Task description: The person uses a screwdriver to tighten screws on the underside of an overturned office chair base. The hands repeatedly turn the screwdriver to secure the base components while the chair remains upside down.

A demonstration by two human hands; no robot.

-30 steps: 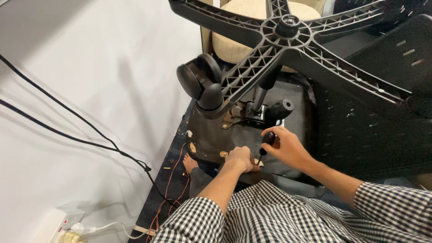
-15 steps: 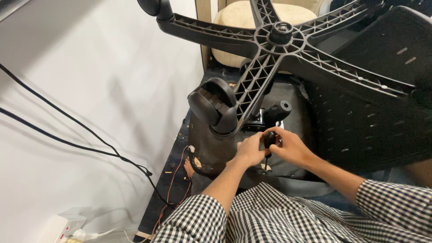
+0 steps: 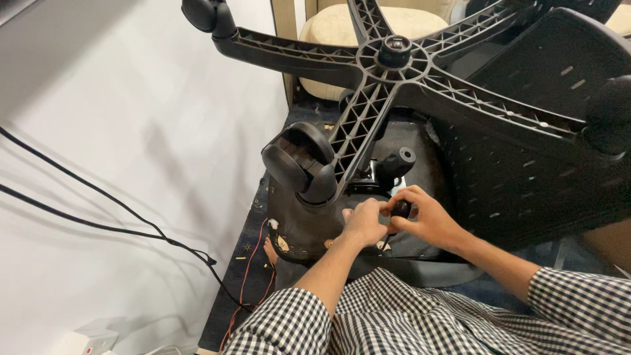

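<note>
An upturned black office chair lies before me, its five-armed base pointing up and a caster wheel near my hands. My right hand is closed around a black tool handle set against the underside of the seat. My left hand presses in beside it, fingers curled against the same handle. A short black lever knob sticks up just beyond both hands. The tool's tip is hidden by my fingers.
The perforated black backrest fills the right side. A white wall with two black cables is at left, a white power strip at bottom left. Red wires run along the dark floor. A beige cushion sits behind.
My left hand has moved right to meet my right hand at the tool handle. The view has shifted, so the chair base now sits higher and further right.
</note>
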